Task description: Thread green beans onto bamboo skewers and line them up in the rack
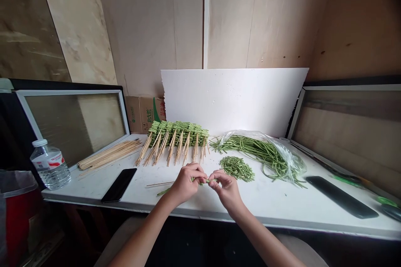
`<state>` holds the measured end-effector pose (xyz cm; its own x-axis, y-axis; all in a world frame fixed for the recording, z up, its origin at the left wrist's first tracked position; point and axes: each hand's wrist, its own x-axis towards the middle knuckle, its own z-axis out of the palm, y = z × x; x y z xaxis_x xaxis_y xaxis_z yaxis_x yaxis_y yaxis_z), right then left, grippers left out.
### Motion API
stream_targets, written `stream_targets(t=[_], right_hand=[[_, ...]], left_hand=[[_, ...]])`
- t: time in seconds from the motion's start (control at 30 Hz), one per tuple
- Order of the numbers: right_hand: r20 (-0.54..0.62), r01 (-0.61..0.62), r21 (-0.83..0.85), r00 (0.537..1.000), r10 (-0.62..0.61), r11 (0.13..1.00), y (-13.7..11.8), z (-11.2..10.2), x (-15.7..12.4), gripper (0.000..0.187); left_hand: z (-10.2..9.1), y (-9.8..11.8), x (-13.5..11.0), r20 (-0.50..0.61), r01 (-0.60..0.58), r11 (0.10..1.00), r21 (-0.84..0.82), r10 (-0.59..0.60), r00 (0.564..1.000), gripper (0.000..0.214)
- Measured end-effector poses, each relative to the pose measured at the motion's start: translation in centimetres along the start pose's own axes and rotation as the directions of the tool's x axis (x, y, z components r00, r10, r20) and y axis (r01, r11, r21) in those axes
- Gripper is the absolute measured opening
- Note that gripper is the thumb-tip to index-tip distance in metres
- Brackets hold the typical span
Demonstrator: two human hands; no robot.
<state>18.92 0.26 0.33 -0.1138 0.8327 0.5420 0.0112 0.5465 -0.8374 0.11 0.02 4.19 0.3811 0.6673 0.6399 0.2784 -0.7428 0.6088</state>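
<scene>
The left hand (187, 180) and right hand (227, 187) close their grip on a green bean piece (207, 181), mostly covered. Left of the grip, a skewer (158, 184) vanishes behind the left hand, its end hidden. Cut beans (237, 168) lie just beyond the right hand.

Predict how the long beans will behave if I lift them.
The long beans will probably droop, since several already curve. They may snag one another, as many strands cross. The thin bag could drag along, being draped partly over them.
</scene>
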Motion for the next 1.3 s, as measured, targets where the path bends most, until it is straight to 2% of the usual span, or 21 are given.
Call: stream_targets(t=[0.1,0.17,0.23,0.3,0.37,0.47,0.53,0.63,0.73,0.97,1.13,1.3], right_hand=[[0.074,-0.038,0.140,0.997,0.028,0.989,-0.9,-0.5,0.5,0.026],[0.076,0.008,0.085,0.997,-0.014,0.996,-1.7,-1.8,1.4,0.025],[0.028,0.097,-0.132,0.995,-0.095,0.986,-1.9,-3.7,2.4,0.024],[0.010,0.138,-0.419,0.989,-0.148,0.898,-1.2,-5.9,3.4,0.027],[0.016,0.103,-0.622,0.993,-0.119,0.776,0.3,-7.7,4.0,0.033],[0.025,0.046,-0.781,0.999,-0.043,0.622,3.1,-8.8,4.0,0.035],[0.054,0.047,-0.815,0.999,-0.005,0.578,4.4,-8.8,3.6,0.030],[0.093,0.051,-0.825,0.995,0.046,0.562,5.2,-8.4,3.2,0.027],[0.165,0.098,-0.821,0.984,0.070,0.562,5.2,-8.8,3.2,0.028],[0.359,0.243,-0.748,0.931,0.069,0.617,4.1,-11.4,3.7,0.032],[0.300,0.185,-0.806,0.947,0.118,0.562,2.6,-10.3,3.3,0.017],[0.189,0.118,-0.879,0.976,0.111,0.461,2.4,-8.3,2.8,0.019]], left_hand=[[-0.6,-0.3,0.1,0.001,0.030,0.999,-0.033,-0.030,1.000,0.030],[-1.2,-0.5,0.2,-0.025,0.052,0.999,0.002,-0.052,0.998,0.024],[-1.9,-0.7,0.3,-0.073,0.052,0.996,0.072,-0.047,0.996,0.019],[-2.3,-1.0,0.3,-0.117,0.038,0.990,0.135,-0.022,0.993,0.020],[-2.5,-1.3,0.2,-0.130,0.040,0.985,0.167,-0.019,0.991,0.023],[-2.3,-2.1,0.0,-0.125,0.083,0.980,0.183,-0.061,0.990,0.022],[-2.2,-2.6,-0.1,-0.117,0.097,0.977,0.188,-0.075,0.990,0.021],[-2.1,-3.1,-0.3,-0.108,0.102,0.975,0.198,-0.082,0.991,0.022],[-2.2,-3.4,-0.4,-0.103,0.119,0.972,0.203,-0.099,0.990,0.022],[-2.2,-3.8,-0.4,-0.089,0.124,0.973,0.193,-0.109,0.990,0.022],[-2.1,-3.2,-0.4,-0.077,0.124,0.972,0.201,-0.111,0.991,0.023],[-1.8,-3.0,-0.4,-0.072,0.128,0.974,0.187,-0.117,0.991,0.023]])
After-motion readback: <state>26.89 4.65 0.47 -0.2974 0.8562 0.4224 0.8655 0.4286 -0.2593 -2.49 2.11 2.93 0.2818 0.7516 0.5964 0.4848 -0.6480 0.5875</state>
